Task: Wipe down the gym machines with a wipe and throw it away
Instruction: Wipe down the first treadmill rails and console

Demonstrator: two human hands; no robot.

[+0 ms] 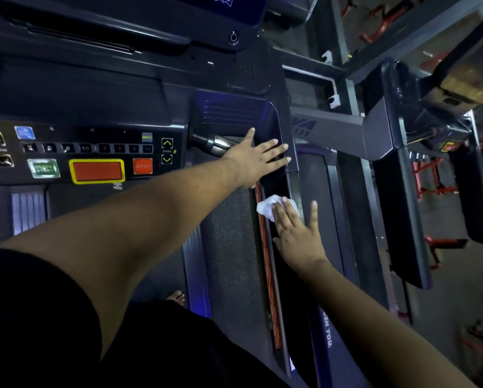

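White crumpled paper wipe (274, 206) lies pressed under the flat, straight fingers of the right hand (297, 233) on the dark treadmill side rail (294, 186). Farther up, the left hand (258, 158) rests spread-fingered on the same rail's corner.

I see a dim gym room with a dark gray floor (442, 281) on the right side. Far off at the top right stand gray metal frames (344, 46) and red bars (386, 21). More red racks (436, 186) sit low on the right, near another dark machine (402, 163).
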